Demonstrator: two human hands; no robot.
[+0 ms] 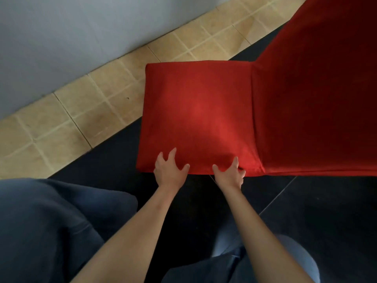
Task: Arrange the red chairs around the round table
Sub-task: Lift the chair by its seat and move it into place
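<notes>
A red fabric-covered chair stands on the floor in front of me, its seat in the middle of the view and its tall backrest rising at the right. My left hand rests on the seat's near edge with spread fingers and thumb lying on the fabric. My right hand is on the same edge, close to the corner by the backrest, with thumb and forefinger on top and the other fingers curled round the edge. The round table is out of view.
A grey wall runs diagonally at the upper left, with a strip of beige floor tiles along it. Dark floor tiles lie under the chair and me. My legs in dark trousers fill the lower left.
</notes>
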